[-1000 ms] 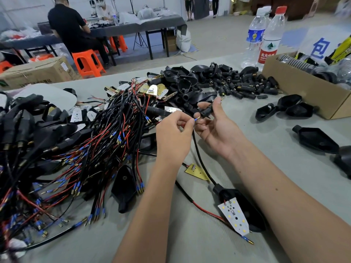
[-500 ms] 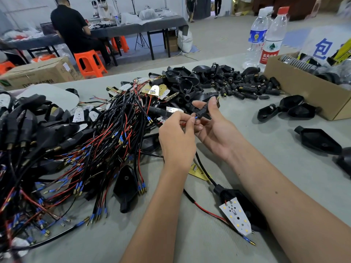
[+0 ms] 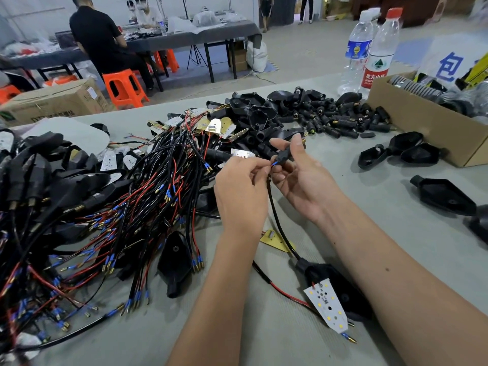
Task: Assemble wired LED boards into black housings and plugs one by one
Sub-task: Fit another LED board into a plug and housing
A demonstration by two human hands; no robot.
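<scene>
My right hand [image 3: 303, 178] pinches a small black plug [image 3: 284, 156] between thumb and fingers. My left hand [image 3: 241, 192] pinches a blue-tipped wire end [image 3: 274, 164] right at the plug's lower opening. The black cable [image 3: 277, 220] runs from there down to a black housing [image 3: 340, 291] lying near my right forearm, with a white LED board [image 3: 326, 306] resting on it. A red wire [image 3: 287, 295] trails from the board across the table.
A big tangle of wired boards [image 3: 105, 207] fills the left. Loose plugs [image 3: 343, 120] and housings [image 3: 253, 114] pile at the back centre. A cardboard box [image 3: 422, 128], two water bottles [image 3: 375, 48] and spare housings [image 3: 443, 195] stand at right. A yellow board [image 3: 274, 240] lies between my arms.
Both hands have stayed together over the same spot; the right fingers turned the plug slightly while the left hand brought the blue wire tip up to it.
</scene>
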